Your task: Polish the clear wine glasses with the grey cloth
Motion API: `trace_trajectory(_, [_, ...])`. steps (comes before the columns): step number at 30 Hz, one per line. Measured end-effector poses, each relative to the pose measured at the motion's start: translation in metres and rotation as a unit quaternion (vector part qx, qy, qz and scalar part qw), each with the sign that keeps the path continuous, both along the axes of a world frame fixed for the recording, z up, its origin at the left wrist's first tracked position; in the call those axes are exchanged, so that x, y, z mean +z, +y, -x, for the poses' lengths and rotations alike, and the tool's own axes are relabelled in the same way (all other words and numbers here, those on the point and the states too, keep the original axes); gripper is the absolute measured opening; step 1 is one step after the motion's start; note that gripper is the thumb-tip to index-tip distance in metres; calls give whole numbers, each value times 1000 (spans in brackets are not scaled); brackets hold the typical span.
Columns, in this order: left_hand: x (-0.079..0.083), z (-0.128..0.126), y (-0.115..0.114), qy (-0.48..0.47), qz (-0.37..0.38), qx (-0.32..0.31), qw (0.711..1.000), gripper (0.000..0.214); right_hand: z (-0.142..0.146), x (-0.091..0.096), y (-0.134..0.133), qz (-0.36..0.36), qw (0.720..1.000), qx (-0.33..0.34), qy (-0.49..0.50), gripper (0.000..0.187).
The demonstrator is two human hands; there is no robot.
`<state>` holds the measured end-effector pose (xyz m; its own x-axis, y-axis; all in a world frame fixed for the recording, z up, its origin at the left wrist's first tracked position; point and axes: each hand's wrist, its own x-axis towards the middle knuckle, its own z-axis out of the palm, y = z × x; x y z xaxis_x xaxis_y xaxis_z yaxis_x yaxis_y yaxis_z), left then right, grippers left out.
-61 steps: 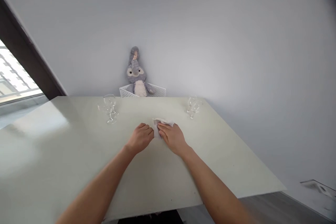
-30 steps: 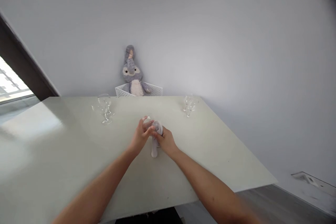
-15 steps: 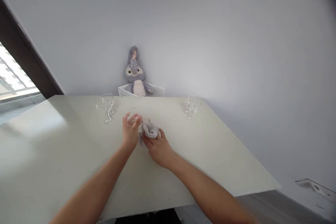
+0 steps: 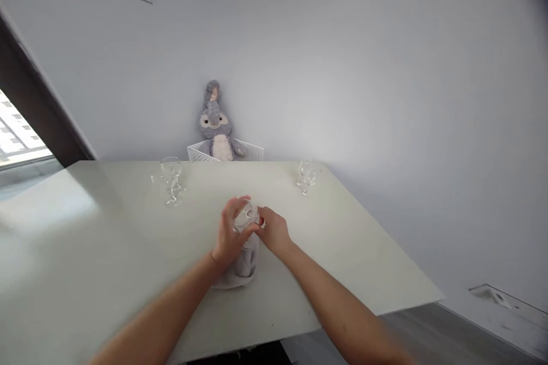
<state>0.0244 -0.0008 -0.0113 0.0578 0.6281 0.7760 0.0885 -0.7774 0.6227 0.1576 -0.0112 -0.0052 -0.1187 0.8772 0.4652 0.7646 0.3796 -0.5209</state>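
Head view: glass (image 4: 245,215) between both hands (image 4: 229,234) (image 4: 274,232)

Fingers (image 4: 233,206) partly hide the clear glass (image 4: 245,217), and the table (image 4: 342,239) hides the white basket's (image 4: 253,152) base.

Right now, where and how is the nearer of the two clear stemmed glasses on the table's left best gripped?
Probably pinch the nearer glass by its narrow stem, coming from the person's side: it stands upright, the stem offers a slim hold between bowl and foot, and the farther glass stands close behind.
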Motion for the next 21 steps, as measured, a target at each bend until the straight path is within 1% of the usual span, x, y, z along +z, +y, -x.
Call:
trace_trajectory(1, [-3, -3, -3, 39, 3, -11, 999, 71, 0, -3, 3, 19, 1000, -4, -16, 18])
trace_trajectory(3, [-7, -5, -6, 118, 14, -3, 993, 77, -3, -7, 11, 53, 998, -32, -15, 15])
trace_trajectory(5, [-8, -3, -5, 163, 24, 25, 986, 80, -14, -7, 22, 87, 991, -103, 15, 18])
trace_trajectory(6, [-7, -2, -3, 161, 36, 39, 986, 78, -23, -6, 28, 102, 983, -148, 30, 21])
trace_trajectory(7, [-6, 0, -1, 140, 54, 53, 987, 73, -35, -5, 34, 116, 973, -193, 43, 24])
trace_trajectory(9, [-5, 5, 5, 62, 108, 85, 989, 58, -63, -4, 45, 133, 954, -264, 53, 30])
trace_trajectory(10, [-4, 8, 9, 15, 140, 105, 985, 51, -77, -4, 49, 138, 945, -291, 56, 32])
trace_trajectory(12, [-6, 14, 18, -77, 195, 148, 966, 41, -102, -6, 54, 150, 927, -338, 59, 32])
trace_trajectory(14, [-8, 22, 28, -156, 239, 184, 941, 34, -119, -9, 57, 162, 912, -372, 61, 32])
trace_trajectory(16, [-11, 31, 39, -239, 278, 211, 906, 27, -128, -12, 57, 177, 899, -395, 61, 32])
trace_trajectory(19, [-10, 44, 52, -357, 335, 233, 840, 20, -133, -15, 58, 197, 886, -415, 55, 33])
trace_trajectory(21, [-7, 51, 57, -400, 353, 238, 812, 18, -134, -16, 59, 207, 882, -421, 48, 33])
